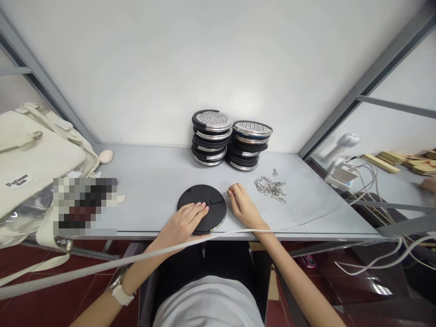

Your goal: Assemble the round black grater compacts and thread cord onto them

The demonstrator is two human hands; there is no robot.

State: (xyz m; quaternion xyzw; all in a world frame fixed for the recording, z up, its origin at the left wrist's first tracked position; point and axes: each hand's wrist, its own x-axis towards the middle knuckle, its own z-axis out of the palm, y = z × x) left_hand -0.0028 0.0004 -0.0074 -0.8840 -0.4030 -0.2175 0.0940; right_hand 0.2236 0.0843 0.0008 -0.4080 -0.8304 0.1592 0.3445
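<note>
A round black disc [215,218] with a thin silvery edge and a raised bar across its top lies near the table's front edge. My left hand [185,222] rests on it with fingers laid flat, the thumb by its front rim. Just beyond the disc's right side, my right hand [243,206] pinches a small metal clip [228,194], mostly covered by the fingertips. To the right is a loose pile of metal clips [270,187], with a single clip [274,172] lying apart behind it.
Behind the disc stand two stacks of round graters, a left stack [211,136] and a right stack [250,143]. A white cable [289,227] crosses the front edge, over my forearms. A cream bag [37,159] sits left, beside an egg-shaped item [106,156]. Grey shelf posts [357,86] flank the table.
</note>
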